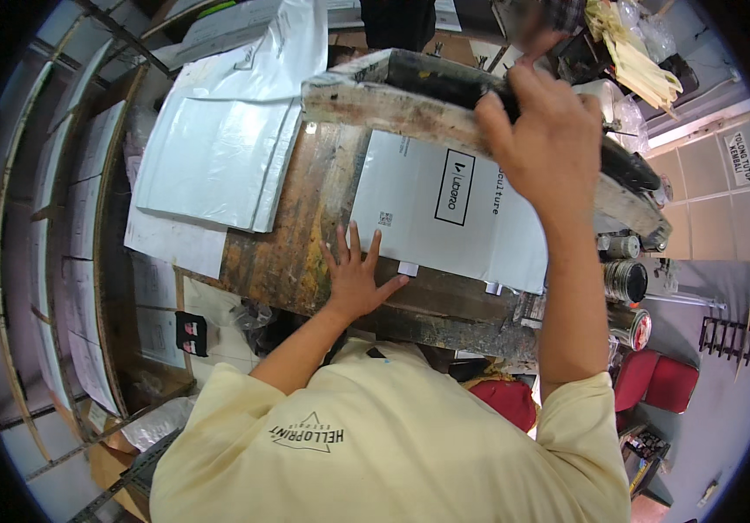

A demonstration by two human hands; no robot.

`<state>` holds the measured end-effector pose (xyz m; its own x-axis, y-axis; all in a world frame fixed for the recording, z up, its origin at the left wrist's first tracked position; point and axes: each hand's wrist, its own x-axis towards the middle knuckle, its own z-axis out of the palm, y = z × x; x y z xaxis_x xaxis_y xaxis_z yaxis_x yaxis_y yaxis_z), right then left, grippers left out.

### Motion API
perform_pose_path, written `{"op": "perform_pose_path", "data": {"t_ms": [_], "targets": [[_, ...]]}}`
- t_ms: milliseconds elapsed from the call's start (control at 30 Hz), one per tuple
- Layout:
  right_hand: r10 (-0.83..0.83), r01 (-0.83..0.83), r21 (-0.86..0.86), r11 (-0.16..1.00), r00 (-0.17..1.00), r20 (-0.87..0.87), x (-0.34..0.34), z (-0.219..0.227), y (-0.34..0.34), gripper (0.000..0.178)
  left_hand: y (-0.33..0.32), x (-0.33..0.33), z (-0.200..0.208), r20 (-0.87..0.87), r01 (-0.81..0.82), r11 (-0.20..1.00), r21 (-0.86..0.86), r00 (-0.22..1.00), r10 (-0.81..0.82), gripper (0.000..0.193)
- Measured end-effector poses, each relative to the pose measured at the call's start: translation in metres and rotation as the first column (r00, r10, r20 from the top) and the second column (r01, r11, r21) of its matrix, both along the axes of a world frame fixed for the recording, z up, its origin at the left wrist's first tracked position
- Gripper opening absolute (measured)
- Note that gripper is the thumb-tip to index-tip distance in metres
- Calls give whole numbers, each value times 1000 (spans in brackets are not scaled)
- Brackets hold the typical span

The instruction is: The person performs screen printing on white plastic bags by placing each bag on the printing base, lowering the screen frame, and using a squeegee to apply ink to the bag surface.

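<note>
A flat white plastic mailer bag (488,240) with black print lies on a stained wooden table (274,270). Two small pale tabs (407,269) stick out along its near edge. My left hand (356,283) rests palm down with spread fingers at the bag's near left corner, its fingertips by the bag's edge. Beyond the bag, an ink-stained wooden screen-printing frame (375,100) is tilted up off the table. My right hand (553,131) is closed over the frame's near side, thumb apart from the fingers. Part of the bag's far right is hidden under that hand and frame.
A stack of white bags (218,161) sits at the table's left. Tall racks (91,218) holding white sheets line the far left. Several round cans (626,281) stand at the table's right, beyond my forearm. Red seats (671,383) are at lower right.
</note>
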<state>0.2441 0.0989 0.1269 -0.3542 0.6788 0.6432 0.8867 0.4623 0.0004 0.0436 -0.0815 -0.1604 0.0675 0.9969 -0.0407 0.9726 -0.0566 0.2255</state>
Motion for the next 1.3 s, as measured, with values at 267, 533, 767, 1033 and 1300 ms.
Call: {"op": "perform_pose_path", "data": {"t_ms": [267, 533, 767, 1033, 1300], "targets": [[-1, 2, -24, 1000, 999, 45, -1, 15, 7, 37, -10, 16, -11, 6, -10, 997, -73, 1000, 10, 110], [41, -49, 91, 995, 995, 93, 13, 20, 44, 50, 91, 45, 84, 706, -225, 908, 353, 701, -101, 48], [-2, 2, -46, 999, 1000, -15, 2, 28, 32, 43, 76, -25, 59, 872, -507, 809, 299, 490, -15, 41], [-49, 45, -175, 984, 999, -22, -7, 41, 31, 31, 95, -262, 50, 838, -525, 839, -142, 388, 385, 79], [-47, 54, -190, 980, 998, 38, -12, 47, 29, 25, 155, -466, 25, 591, -567, 824, -9, 662, 462, 81]]}}
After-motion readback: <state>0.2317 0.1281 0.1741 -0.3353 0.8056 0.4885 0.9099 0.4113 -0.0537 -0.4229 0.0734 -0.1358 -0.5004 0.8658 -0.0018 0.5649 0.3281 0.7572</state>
